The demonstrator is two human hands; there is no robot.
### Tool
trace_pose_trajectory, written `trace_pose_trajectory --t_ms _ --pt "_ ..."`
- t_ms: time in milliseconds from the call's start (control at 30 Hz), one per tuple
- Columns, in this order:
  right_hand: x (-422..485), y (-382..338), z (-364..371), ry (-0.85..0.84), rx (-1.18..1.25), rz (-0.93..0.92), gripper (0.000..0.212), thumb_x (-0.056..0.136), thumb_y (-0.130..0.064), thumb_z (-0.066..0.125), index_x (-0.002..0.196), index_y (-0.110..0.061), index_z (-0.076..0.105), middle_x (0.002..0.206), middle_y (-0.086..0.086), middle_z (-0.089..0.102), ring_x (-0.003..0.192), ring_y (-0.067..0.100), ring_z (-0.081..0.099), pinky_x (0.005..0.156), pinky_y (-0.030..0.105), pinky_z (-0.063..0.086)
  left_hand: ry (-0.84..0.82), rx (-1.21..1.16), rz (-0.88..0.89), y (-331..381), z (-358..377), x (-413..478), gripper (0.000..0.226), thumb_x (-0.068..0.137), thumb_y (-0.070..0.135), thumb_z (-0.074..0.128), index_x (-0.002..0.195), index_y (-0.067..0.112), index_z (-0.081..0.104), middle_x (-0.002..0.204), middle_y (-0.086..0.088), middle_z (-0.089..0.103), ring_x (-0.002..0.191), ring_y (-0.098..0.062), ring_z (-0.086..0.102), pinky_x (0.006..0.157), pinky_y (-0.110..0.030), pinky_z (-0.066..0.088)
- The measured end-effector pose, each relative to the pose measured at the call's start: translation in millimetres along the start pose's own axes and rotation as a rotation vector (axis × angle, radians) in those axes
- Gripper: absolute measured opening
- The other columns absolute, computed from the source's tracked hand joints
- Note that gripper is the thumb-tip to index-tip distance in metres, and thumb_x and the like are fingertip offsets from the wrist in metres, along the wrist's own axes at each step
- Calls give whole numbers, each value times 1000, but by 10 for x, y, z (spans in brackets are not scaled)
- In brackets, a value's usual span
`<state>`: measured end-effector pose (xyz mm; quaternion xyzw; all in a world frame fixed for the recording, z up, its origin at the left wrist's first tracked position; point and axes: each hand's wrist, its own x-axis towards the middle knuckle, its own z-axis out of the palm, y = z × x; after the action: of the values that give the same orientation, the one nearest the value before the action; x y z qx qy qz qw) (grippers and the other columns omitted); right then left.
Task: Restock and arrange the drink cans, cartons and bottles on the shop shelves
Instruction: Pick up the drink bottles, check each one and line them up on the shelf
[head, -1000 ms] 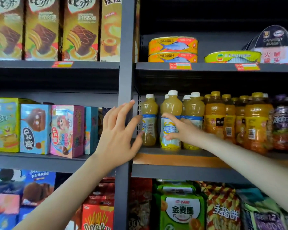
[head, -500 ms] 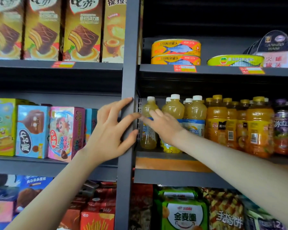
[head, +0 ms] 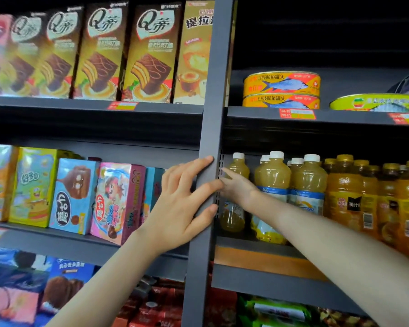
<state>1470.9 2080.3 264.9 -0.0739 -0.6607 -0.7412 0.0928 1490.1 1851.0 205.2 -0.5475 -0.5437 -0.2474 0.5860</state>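
The left hand (head: 177, 208) lies released, its straight fingers spread against the grey upright post (head: 213, 90). At its 3 o'clock the right hand (head: 239, 188) touches the leftmost pale juice bottle (head: 233, 218), which stands upright on the shelf (head: 269, 279). I cannot tell if the right hand is grasping (fingertips half hidden behind the post).

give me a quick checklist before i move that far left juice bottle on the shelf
1. Right hand gripping the far-left bottle: cannot tell, fingertips hidden behind the post.
2. Left hand steadying on the post: ok, fingers flat against it.
3. Bottle upright, cap on: ok.
4. Gap to the neighbouring bottles: ok, a gap shows.
5. Label facing front: cannot tell, partly covered.
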Motion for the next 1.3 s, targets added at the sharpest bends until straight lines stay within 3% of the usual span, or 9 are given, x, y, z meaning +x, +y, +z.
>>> trace_pose_trajectory --t_ms 200,367,500,600,700,933,1033,1167,1300 --pt "-293 72 42 244 28 70 53 92 -22 56 143 -23 42 145 2 44 141 26 28 117 59 -3 -22 -5 -25 10 -2 -20 32 97 40 36 124 25 48 149 -7 24 134 -26 27 110 -38 18" --pt "-813 155 -236 555 54 208 39 88 -10 46 119 -22 65 114 -1 65 117 22 56 116 48 24 -36 2 -31 39 -11 -29 41 102 44 30 126 19 51 150 -12 27 135 -29 30 111 -44 22" --pt "-1112 219 -407 574 41 260 41 80 -17 65 119 -25 66 114 -2 67 116 20 59 111 44 35 -17 8 -24 95 -61 -23 43 99 38 40 126 10 58 148 -20 35 134 -32 34 110 -46 27" --pt "-1359 268 -461 568 48 363 36 86 -6 54 116 -21 67 111 3 66 112 25 60 108 45 36 14 -5 -35 162 -98 -32 39 95 31 48 124 7 59 148 -21 38 135 -31 35 111 -42 26" --pt "-1654 331 -511 586 92 490 34 82 -1 64 113 -14 64 108 6 65 108 28 60 107 45 36 44 -31 -87 250 -112 -34 37 91 25 53 124 8 56 147 -19 40 135 -31 35 109 -46 29" --pt "-2428 345 -671 607 190 727 34 87 1 56 118 -11 62 114 9 65 115 29 57 109 46 28 84 -154 -178 778 -240 117 44 91 37 51 119 6 60 137 -15 51 125 -31 45 103 -41 31" --pt "-2745 270 -767 606 328 799 37 85 1 52 119 -10 62 116 11 66 119 29 47 110 47 24 -7 -321 -199 1092 -351 165 53 86 44 52 123 7 57 129 -10 55 120 -29 49 99 -39 37" --pt "-3214 18 -992 553 598 840 43 81 -5 46 120 -9 62 121 11 64 121 29 44 111 49 21 -353 -717 -441 1492 -598 38 63 79 57 66 130 26 46 113 7 58 99 -6 57 81 -19 45" --pt "-3688 -479 -1216 436 881 724 63 65 0 74 126 -11 61 130 9 60 129 27 40 115 47 11 -574 -925 -708 1945 -775 -409 53 71 48 79 114 29 54 93 14 68 73 10 60 66 -8 45"
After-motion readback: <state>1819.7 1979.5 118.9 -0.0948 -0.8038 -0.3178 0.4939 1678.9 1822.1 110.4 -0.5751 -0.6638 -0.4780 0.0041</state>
